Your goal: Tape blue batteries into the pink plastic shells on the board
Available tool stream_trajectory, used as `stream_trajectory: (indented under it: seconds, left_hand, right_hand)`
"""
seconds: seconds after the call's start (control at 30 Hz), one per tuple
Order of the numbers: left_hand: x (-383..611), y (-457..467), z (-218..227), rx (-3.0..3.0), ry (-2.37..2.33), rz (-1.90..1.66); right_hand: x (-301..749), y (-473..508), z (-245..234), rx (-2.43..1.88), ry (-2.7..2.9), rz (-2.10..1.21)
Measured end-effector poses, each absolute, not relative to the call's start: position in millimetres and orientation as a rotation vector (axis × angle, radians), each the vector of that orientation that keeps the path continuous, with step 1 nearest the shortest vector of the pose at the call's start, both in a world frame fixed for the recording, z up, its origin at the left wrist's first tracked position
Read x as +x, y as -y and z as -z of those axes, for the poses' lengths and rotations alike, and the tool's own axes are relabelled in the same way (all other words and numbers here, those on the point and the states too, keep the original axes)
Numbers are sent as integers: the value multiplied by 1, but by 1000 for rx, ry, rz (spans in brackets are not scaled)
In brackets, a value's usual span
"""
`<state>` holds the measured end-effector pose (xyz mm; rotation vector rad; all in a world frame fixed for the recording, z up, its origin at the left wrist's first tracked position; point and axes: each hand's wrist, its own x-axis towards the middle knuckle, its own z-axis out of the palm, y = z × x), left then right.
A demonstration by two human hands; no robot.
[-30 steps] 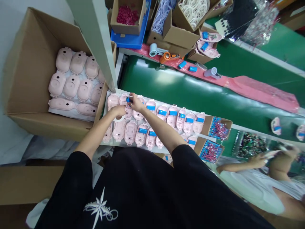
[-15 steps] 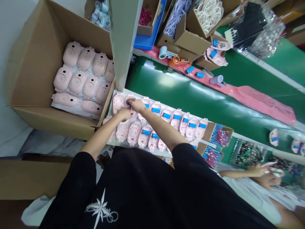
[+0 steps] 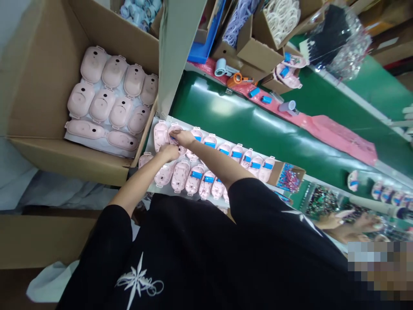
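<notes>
Right hand (image 3: 183,138) sits lower in the far row's second shell (image 3: 176,128) than a second ago; the blue cell then raised in its fingers is now hard to make out under them. Can't tell if it's pinched or just pressed. Left hand (image 3: 169,152) is bent at that shell's near end, grip hidden

Status: far row right of the hands shows cells (image 3: 237,154) in place; left-end shell (image 3: 160,135) has none. Near row has cells further right, part hidden by the right arm; bare shell (image 3: 180,176) beside them has none visible. Carton (image 3: 38,77) at left holds more shells, domes up

Surface: white bench (image 3: 185,125) along a green belt (image 3: 206,101), box (image 3: 276,173) of wired cells at its right end. Across the belt: pink wrap (image 3: 338,135), orange gadget (image 3: 237,79). Co-worker's hand (image 3: 331,221) at right
</notes>
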<state>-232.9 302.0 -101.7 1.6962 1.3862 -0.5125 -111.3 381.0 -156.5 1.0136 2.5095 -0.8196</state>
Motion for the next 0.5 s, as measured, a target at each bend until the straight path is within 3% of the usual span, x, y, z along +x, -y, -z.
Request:
stream_trajectory:
  seconds: [0.1,0.2,0.33,0.5]
  left_hand:
    - [-239,-288,78,1712,-1412,448]
    - [-249,-256,52,1724,-1476,333]
    - [-262,-193,29,1449,-1522,-323]
    - [-271,-131,22,524,-1421,-1072]
  right_hand:
    - [-103,-382,149,983,-2558,905]
    - [-92,-364,142,1227,-2635,869]
    - [-86,-325,147,1559,-2459,757]
    - [-97,-307,157,1687,-2380,740]
